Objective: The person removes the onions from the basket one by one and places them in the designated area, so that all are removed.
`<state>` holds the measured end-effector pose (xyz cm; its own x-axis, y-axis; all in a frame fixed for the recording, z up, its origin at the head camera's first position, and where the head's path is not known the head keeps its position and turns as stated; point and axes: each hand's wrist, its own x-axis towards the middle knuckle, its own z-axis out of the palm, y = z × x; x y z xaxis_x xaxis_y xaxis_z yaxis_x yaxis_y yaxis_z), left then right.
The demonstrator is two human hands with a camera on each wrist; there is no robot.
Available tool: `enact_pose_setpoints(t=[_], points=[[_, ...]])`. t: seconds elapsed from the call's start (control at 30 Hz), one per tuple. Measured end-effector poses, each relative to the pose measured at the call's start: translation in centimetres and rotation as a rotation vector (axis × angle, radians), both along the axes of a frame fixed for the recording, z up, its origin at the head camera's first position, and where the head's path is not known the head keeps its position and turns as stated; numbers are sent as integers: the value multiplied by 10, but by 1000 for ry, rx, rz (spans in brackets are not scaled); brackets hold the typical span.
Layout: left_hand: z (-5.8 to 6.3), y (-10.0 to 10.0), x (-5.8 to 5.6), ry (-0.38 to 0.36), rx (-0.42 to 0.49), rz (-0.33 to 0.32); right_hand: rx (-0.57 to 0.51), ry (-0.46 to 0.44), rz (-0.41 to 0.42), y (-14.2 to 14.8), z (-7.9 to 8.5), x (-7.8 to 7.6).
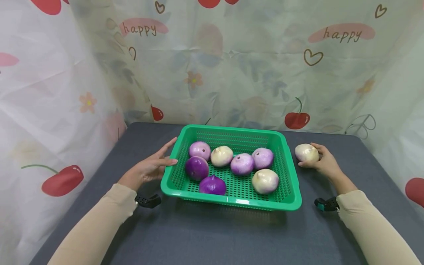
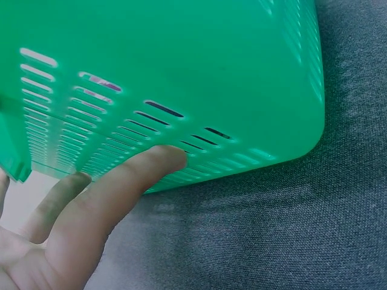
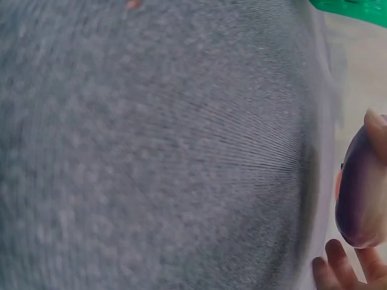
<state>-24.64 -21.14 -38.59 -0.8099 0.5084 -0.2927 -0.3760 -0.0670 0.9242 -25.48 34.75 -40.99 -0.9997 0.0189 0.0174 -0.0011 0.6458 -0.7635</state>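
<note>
My right hand (image 1: 326,165) holds a pale onion (image 1: 305,152) between thumb and fingers, to the right of the green basket (image 1: 291,187). In the right wrist view this onion (image 3: 357,193) shows a purple side and a whitish side, partly cut off by the frame. My left hand (image 1: 150,167) is at the basket's left side, thumb over the rim and fingers along the outer wall. The left wrist view shows fingertips against the slotted wall (image 2: 199,54). Inside lie several onions: dark purple ones (image 1: 212,185), lilac ones (image 1: 242,164) and whitish ones (image 1: 265,181).
A dark grey cloth covers the table (image 1: 212,235) under the basket. Printed curtains (image 1: 232,84) hang behind and along both sides. A thin looped cord (image 1: 362,123) shows at the back right corner. Each wrist wears a dark band (image 1: 148,201).
</note>
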Motion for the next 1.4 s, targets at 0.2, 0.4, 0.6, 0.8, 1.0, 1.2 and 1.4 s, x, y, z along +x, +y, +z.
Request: enact_pose_setpoints(t=[0.2, 0.4, 0.6, 0.8, 1.0, 1.2, 1.4], points=[[1, 1, 0, 1, -3, 1, 10, -33, -9, 0, -5, -2], [1, 1, 0, -1, -3, 4, 10, -50, -6, 0, -7, -2], [1, 1, 0, -4, -1, -1, 45, -65, -11, 0, -9, -5], [1, 1, 0, -7, -4, -1, 41, -76, 5, 0, -9, -5], [1, 1, 0, -7, -5, -2, 47, -85, 9, -1, -8, -7], [1, 1, 0, -6, 3, -2, 44, -89, 8, -1, -8, -7], [1, 1, 0, -10, 7, -2, 39, -86, 22, 0, -7, -7]])
